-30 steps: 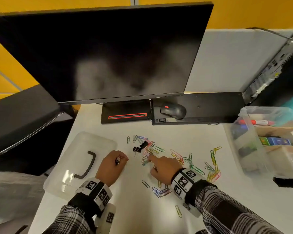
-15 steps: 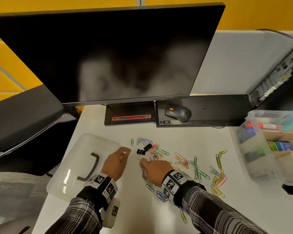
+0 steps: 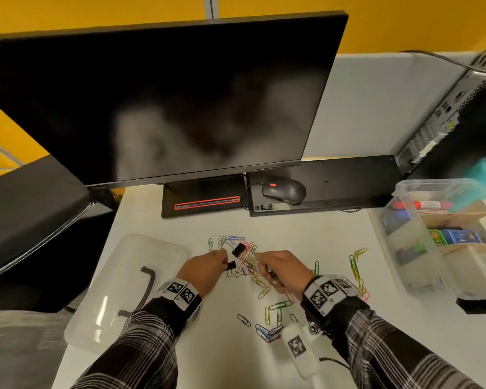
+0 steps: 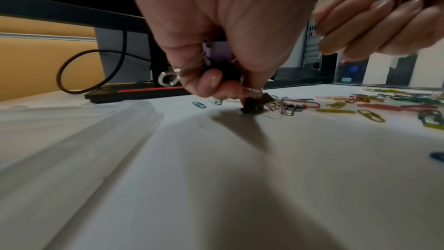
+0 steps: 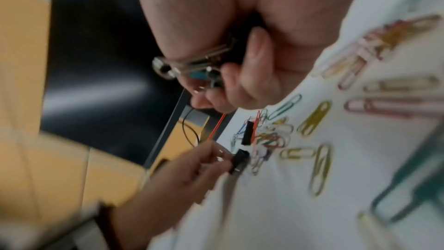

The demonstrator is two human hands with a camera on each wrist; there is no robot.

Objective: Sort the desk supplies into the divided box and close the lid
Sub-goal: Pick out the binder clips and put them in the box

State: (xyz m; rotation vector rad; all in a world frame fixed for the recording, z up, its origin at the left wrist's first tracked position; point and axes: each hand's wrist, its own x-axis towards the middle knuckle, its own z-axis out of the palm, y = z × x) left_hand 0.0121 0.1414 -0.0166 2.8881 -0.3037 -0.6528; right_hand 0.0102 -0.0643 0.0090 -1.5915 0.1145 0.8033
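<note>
Binder clips (image 4: 217,52) are clamped in the curled left hand (image 3: 205,269) above the desk (image 3: 320,248); more clips are gripped by the right hand (image 3: 285,272). The divided box (image 3: 421,248) is stood well right.

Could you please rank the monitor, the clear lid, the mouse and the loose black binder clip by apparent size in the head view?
1. monitor
2. clear lid
3. mouse
4. black binder clip

The monitor stands farther away yet looks largest by far.
</note>
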